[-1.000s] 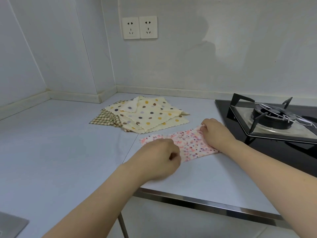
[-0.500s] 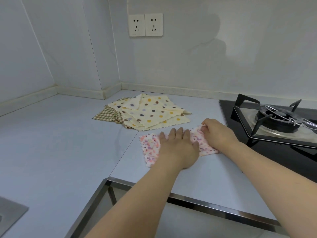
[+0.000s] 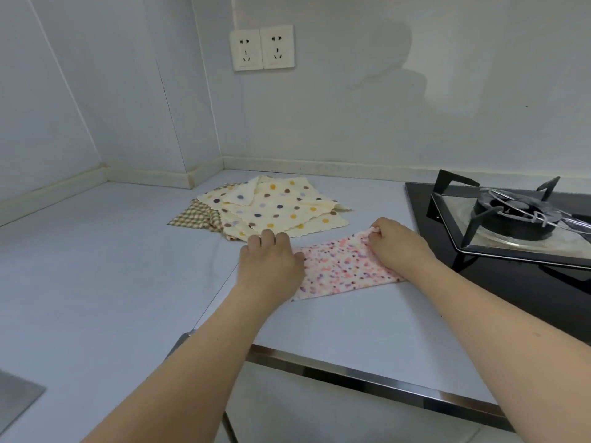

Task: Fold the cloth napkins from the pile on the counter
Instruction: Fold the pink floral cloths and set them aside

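My left hand (image 3: 270,266) is covering the pink napkin's (image 3: 342,270) left end, grip unclear; my right hand (image 3: 398,247) is pinching its far corner.

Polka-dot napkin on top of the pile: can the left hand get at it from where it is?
Probably yes: the left hand lies beside the polka-dot napkin, nothing between them.

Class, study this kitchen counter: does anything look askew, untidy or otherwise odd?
Only the pile of napkins looks untidy: the pieces lie fanned at different angles, and the top polka-dot napkin has one corner flipped over. Nothing looks spilled or damaged.
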{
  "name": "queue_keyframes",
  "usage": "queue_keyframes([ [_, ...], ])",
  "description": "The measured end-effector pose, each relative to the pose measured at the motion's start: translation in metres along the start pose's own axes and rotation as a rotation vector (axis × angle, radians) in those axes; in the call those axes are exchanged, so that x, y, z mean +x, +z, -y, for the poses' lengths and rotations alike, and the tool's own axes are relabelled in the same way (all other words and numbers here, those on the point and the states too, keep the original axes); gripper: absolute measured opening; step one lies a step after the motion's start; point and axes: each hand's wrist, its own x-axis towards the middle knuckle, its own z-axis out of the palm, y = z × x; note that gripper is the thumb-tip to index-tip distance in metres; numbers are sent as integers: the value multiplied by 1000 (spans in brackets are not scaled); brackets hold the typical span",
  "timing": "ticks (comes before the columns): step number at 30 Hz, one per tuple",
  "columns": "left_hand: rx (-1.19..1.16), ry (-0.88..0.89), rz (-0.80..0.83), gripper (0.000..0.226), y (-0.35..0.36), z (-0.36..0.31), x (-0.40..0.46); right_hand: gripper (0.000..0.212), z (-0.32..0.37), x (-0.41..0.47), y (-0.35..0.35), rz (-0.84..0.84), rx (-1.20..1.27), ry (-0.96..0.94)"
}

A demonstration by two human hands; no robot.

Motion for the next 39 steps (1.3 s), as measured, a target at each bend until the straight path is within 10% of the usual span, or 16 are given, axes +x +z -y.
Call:
queue_keyframes([
  [19, -568, -120, 441, 14, -36, 38, 32, 35, -4, 9, -6, 30, 440, 71],
  [39, -409, 104, 115, 30, -18, 53, 16, 37, 3, 17, -7, 68, 138, 88],
])
